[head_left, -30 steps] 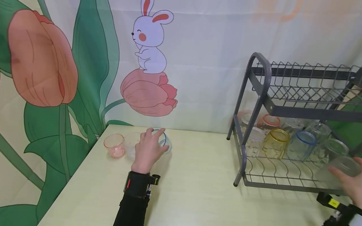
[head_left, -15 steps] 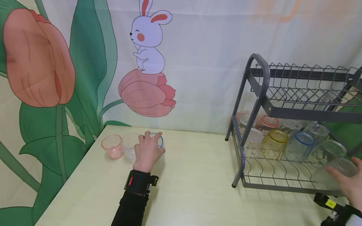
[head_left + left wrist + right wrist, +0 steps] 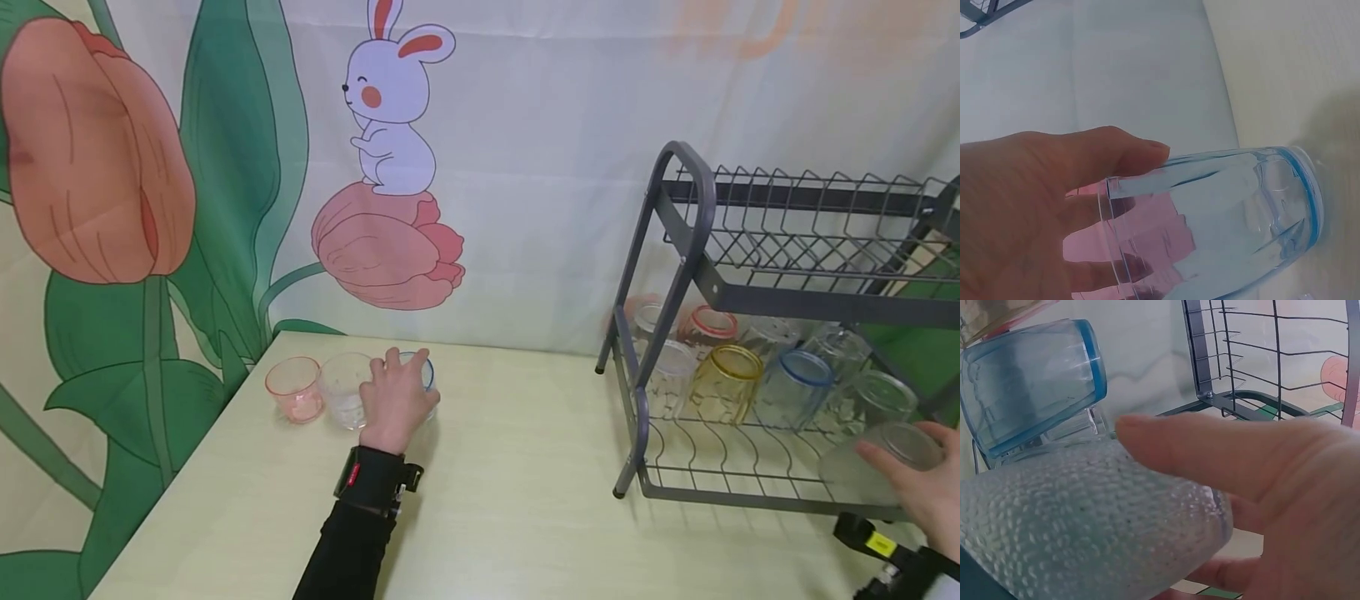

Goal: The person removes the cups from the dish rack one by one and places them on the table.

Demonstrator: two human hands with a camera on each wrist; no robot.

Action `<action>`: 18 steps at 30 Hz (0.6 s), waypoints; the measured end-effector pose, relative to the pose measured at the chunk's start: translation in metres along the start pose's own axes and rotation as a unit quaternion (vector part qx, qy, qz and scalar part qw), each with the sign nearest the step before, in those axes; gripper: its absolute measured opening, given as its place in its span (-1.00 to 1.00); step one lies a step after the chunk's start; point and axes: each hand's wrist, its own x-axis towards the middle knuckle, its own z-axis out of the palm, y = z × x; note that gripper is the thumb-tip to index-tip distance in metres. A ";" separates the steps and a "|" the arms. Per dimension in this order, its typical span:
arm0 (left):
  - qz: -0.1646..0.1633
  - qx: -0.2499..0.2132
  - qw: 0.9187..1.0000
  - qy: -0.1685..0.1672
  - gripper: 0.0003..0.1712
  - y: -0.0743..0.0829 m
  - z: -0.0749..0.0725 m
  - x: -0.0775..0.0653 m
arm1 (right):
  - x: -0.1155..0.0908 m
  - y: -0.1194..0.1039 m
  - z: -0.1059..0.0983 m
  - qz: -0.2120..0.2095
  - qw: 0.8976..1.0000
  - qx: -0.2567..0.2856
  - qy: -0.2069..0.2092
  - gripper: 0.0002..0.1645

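In the head view my left hand [image 3: 395, 407] is over a blue-tinted glass [image 3: 427, 375] at the table's back left, hiding much of it. The left wrist view shows the thumb on one side of this blue glass [image 3: 1235, 212] and fingers on the other, near the rim. Its base meets the tabletop. Beside it stand a clear glass [image 3: 345, 400] and a pink glass [image 3: 296, 398]. At far right, my right hand [image 3: 926, 487] holds a clear, bumpy-textured glass [image 3: 862, 471] at the rack's lower front. Thumb and fingers span the textured glass [image 3: 1085, 525] near its end.
A grey two-tier dish rack [image 3: 825, 300] stands on the right of the table [image 3: 525, 500]. Several glasses sit on its lower tier, including a yellow glass [image 3: 727, 387] and a blue-rimmed glass [image 3: 797, 392]. A printed curtain [image 3: 540, 167] hangs behind.
The blue glass appeared tilted, its base farther right, a second ago; it now looks upright, closer to the clear glass. My right hand stays at the rack with the textured glass.
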 end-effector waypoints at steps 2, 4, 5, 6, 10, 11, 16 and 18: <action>0.001 0.007 1.000 0.001 -0.35 0.001 0.000 0.000 | -0.001 0.001 0.000 -0.001 1.000 0.002 -0.003 0.24; 0.003 0.017 1.000 0.002 -0.35 0.002 0.000 0.000 | -0.001 0.004 0.002 0.003 1.000 0.004 0.004 0.21; 0.005 0.022 1.000 0.003 -0.35 0.002 -0.001 0.000 | -0.001 0.005 0.002 0.004 1.000 0.007 0.012 0.18; 0.006 0.026 1.000 0.005 -0.36 0.002 -0.001 -0.001 | -0.001 0.007 0.003 0.003 1.000 0.010 0.020 0.16; 0.013 0.038 0.999 0.011 -0.39 0.003 -0.002 -0.002 | -0.001 0.007 0.000 -0.007 0.998 0.017 0.058 0.04; 0.014 0.040 0.999 0.009 -0.40 0.003 -0.003 -0.002 | -0.002 0.006 -0.001 -0.011 0.998 0.016 0.066 0.03; 0.018 0.044 0.999 0.001 -0.41 0.003 -0.003 -0.002 | -0.003 0.005 -0.002 -0.036 0.995 0.021 0.093 -0.02; 0.017 0.043 0.999 -0.002 -0.41 0.004 -0.003 -0.002 | -0.003 0.005 -0.003 -0.036 0.995 0.018 0.096 -0.04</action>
